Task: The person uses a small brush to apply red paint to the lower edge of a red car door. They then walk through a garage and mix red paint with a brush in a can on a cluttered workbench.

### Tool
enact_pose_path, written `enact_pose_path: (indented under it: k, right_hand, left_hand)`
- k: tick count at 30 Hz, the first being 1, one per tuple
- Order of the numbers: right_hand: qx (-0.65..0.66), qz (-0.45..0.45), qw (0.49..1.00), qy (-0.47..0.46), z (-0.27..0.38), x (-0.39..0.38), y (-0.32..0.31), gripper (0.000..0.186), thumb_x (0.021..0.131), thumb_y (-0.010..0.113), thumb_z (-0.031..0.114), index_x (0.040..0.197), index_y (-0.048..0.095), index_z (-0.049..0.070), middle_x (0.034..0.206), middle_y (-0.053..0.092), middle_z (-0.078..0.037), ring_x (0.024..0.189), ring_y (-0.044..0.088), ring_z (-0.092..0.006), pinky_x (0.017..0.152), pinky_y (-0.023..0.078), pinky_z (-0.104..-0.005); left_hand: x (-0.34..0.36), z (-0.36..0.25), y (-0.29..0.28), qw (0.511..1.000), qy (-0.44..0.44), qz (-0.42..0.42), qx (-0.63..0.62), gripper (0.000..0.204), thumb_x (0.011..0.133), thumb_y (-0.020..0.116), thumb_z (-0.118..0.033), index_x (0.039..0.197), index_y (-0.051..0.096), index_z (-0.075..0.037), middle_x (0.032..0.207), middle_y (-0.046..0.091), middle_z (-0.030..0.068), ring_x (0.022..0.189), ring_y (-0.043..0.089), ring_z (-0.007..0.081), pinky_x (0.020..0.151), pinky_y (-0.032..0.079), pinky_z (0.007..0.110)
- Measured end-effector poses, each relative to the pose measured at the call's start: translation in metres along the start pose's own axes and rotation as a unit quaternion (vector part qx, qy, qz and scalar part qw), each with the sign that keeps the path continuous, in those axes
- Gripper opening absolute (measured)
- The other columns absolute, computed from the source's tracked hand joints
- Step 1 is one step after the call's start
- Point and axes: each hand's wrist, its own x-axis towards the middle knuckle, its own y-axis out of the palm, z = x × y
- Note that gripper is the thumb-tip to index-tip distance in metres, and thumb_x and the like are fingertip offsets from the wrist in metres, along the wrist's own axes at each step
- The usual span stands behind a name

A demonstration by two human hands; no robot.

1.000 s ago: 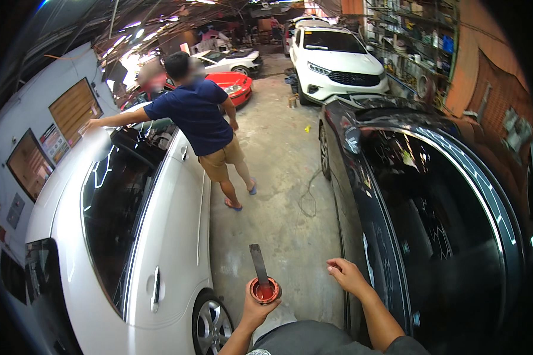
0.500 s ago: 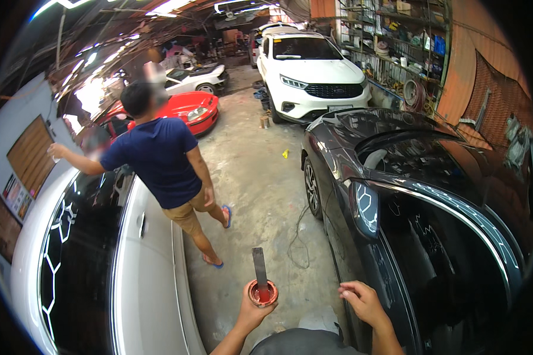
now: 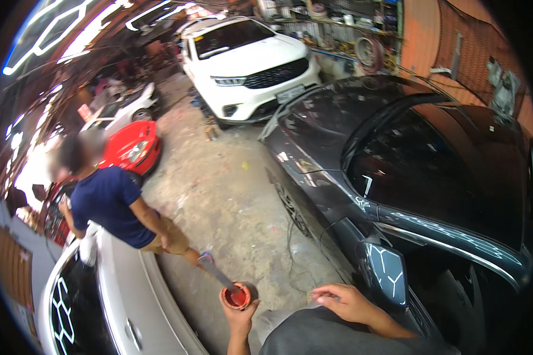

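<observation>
Wrapped in my left hand (image 3: pixel 240 315) is a can of red paint (image 3: pixel 238 300), held at the bottom centre with a flat dark stirring blade (image 3: pixel 224 279) standing tilted in it. My right hand (image 3: pixel 346 305) is to the right of the can, fingers loosely bent and apart, with nothing visible in it. It is near the side mirror (image 3: pixel 384 275) of a dark grey car (image 3: pixel 432 177).
A person in a navy shirt (image 3: pixel 106 201) is beside a white car (image 3: pixel 130 284) at left. Ahead are a white SUV (image 3: pixel 243 65), a red car (image 3: pixel 130 148) and a concrete floor (image 3: pixel 195 195) with a cable (image 3: pixel 293 248). Cluttered shelves (image 3: pixel 337 26) line the back.
The view has swung and advanced, bringing the dark car and its mirror nearer. The person in navy has walked forward and appears further left, with the outstretched arm now lower.
</observation>
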Motion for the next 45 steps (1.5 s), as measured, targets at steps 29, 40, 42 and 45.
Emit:
enact_pose_path:
  k: [29,40,42,45]
  right_hand:
    - [-0.082,0.192,0.953,0.219,-0.445,0.503,0.102,0.024,0.076,0.074,0.024,0.088,0.075,0.003,0.09,0.071,-0.025,0.089,0.07,-0.0414,0.074,0.049,-0.0516]
    - [-0.464,0.135,0.841,0.245,-0.449,1.379,0.042,0.037,0.094,0.057,0.022,0.123,0.072,0.004,0.125,0.072,-0.024,0.11,0.07,-0.0442,0.091,0.055,-0.0563]
    - [-0.436,0.079,0.878,0.179,-0.36,1.54,0.046,0.038,0.099,0.057,0.03,0.131,0.067,0.012,0.121,0.074,-0.02,0.112,0.069,-0.044,0.092,0.054,-0.0558]
    - [-0.337,0.032,0.94,0.033,-0.24,1.694,0.112,0.034,0.103,0.058,0.029,0.127,0.068,0.008,0.1,0.076,-0.014,0.092,0.072,-0.0317,0.082,0.055,-0.0452]
  left_hand:
    - [0.887,0.134,-0.062,0.999,0.023,0.037,0.007,0.107,0.063,0.083,0.009,0.156,0.031,-0.003,0.153,0.047,0.0168,0.143,0.047,0.0289,0.123,0.035,0.045]
    - [1.196,0.167,-0.083,0.995,-0.013,-0.1,-0.008,0.088,0.07,0.083,0.006,0.148,0.044,-0.003,0.135,0.058,0.0106,0.127,0.059,0.0242,0.111,0.049,0.041]
    - [1.247,0.176,-0.097,0.994,-0.009,-0.104,-0.017,0.089,0.071,0.086,0.002,0.148,0.041,-0.002,0.138,0.056,0.0121,0.127,0.058,0.0243,0.111,0.047,0.041]
    - [1.326,0.198,-0.122,0.99,-0.024,-0.136,-0.004,0.09,0.071,0.088,0.0,0.147,0.04,-0.002,0.137,0.056,0.0127,0.127,0.058,0.0241,0.111,0.047,0.04]
